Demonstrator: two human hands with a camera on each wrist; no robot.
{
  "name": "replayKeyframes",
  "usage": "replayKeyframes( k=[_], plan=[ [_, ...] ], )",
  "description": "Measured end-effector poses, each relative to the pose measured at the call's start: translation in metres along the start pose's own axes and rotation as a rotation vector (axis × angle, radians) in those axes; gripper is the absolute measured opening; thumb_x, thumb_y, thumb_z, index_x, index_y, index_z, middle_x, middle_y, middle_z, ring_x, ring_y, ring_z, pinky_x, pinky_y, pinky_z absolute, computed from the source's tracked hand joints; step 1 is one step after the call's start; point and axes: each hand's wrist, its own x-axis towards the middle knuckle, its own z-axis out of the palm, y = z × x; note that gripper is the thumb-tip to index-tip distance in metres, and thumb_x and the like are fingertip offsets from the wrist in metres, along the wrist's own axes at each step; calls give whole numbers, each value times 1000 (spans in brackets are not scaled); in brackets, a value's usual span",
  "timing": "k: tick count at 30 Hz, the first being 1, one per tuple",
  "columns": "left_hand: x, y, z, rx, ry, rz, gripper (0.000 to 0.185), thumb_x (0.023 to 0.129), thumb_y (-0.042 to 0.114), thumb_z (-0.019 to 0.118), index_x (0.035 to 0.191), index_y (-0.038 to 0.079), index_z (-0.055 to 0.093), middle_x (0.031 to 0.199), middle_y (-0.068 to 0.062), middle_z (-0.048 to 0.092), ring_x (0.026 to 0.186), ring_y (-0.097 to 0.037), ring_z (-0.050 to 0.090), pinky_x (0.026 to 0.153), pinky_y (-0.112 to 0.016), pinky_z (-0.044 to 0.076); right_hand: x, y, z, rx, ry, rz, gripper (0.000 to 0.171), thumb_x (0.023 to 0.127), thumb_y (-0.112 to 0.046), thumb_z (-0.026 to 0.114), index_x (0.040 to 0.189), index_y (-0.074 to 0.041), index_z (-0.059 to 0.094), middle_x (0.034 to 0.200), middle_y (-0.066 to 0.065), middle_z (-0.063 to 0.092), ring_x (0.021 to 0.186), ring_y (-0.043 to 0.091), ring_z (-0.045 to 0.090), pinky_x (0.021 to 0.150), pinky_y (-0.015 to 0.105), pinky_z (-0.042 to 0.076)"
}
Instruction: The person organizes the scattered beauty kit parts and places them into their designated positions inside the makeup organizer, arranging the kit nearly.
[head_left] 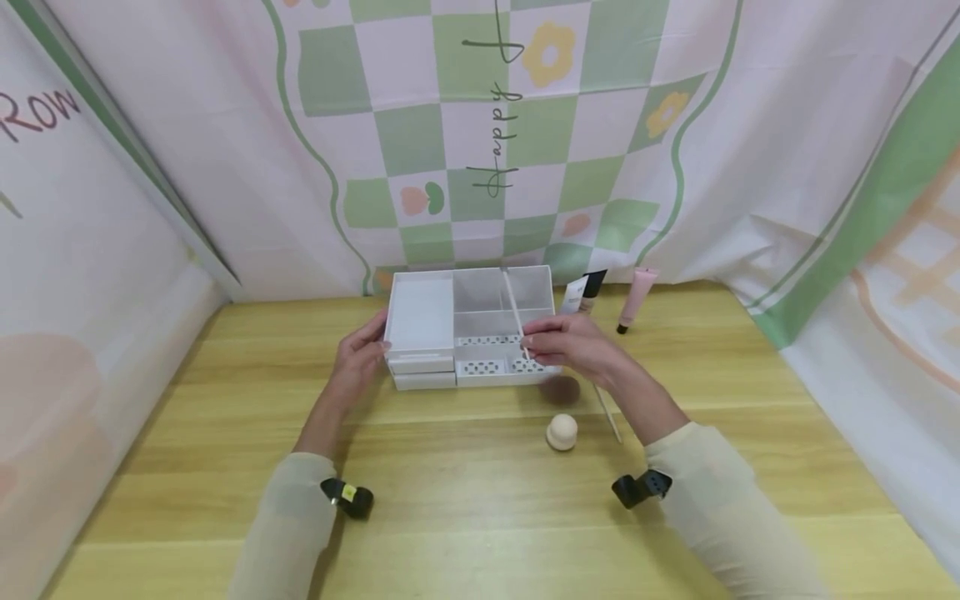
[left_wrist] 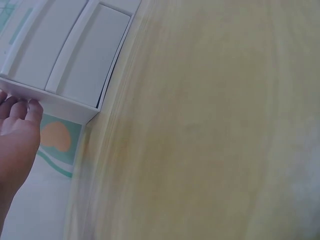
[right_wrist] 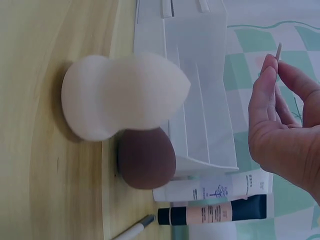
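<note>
My right hand (head_left: pixel 573 342) pinches a thin white stick (head_left: pixel 513 300) between thumb and fingertips, above the right compartments of a white makeup organizer (head_left: pixel 420 312). One end of the stick pokes out past the fingertips in the right wrist view; its kind is hidden. My left hand (head_left: pixel 360 358) rests against the organizer's left side, fingers along the wall and thumb by the front corner. Two drawer fronts (left_wrist: pixel 90 55) show near those fingers in the left wrist view. A cream makeup sponge (right_wrist: pixel 125 95) stands before the organizer, and a brown makeup sponge (right_wrist: pixel 147 160) sits close to its front right corner.
A makeup brush (right_wrist: pixel 132 231) lies on the wooden table (head_left: pixel 465 500) below my right forearm. Right of the organizer stand a white tube (head_left: pixel 574 296), a black-capped tube (head_left: pixel 594 285) and a pink tube (head_left: pixel 638 296). A patterned curtain (head_left: pixel 480 133) hangs behind.
</note>
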Motion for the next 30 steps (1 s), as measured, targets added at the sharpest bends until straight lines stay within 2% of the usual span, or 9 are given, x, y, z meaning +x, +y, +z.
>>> replayKeyframes(
  k=[8, 15, 22, 30],
  plan=[
    [0, -1, -3, -6, -10, 12, 64, 96, -7, 41, 156, -8, 20, 170, -19, 15, 159, -34, 15, 117, -17, 38, 21, -3, 21, 31, -8, 4, 45, 98, -3, 59, 136, 17, 47, 84, -11, 71, 78, 0, 69, 75, 13, 61],
    [2, 0, -2, -11, -14, 22, 65, 95, -7, 42, 156, -8, 20, 170, -20, 16, 159, -35, 16, 116, -17, 40, 35, -4, 39, 9, 17, 23, 46, 97, -2, 60, 138, 16, 48, 82, -11, 72, 77, 2, 69, 80, 17, 63],
    [2, 0, 0, -19, 2, 4, 65, 94, -8, 42, 156, -8, 20, 170, -19, 15, 159, -33, 15, 114, -14, 42, 43, -2, 49, 15, 15, 34, 45, 97, -1, 60, 138, 15, 50, 82, -9, 71, 77, 3, 69, 75, 15, 62],
    [2, 0, 0, -21, -6, 20, 65, 94, -8, 42, 155, -9, 19, 170, -19, 14, 160, -34, 14, 117, -16, 39, 48, 1, 52, -5, 26, 53, 44, 97, -2, 61, 136, 14, 52, 82, -7, 70, 75, 4, 68, 75, 16, 62]
  ],
)
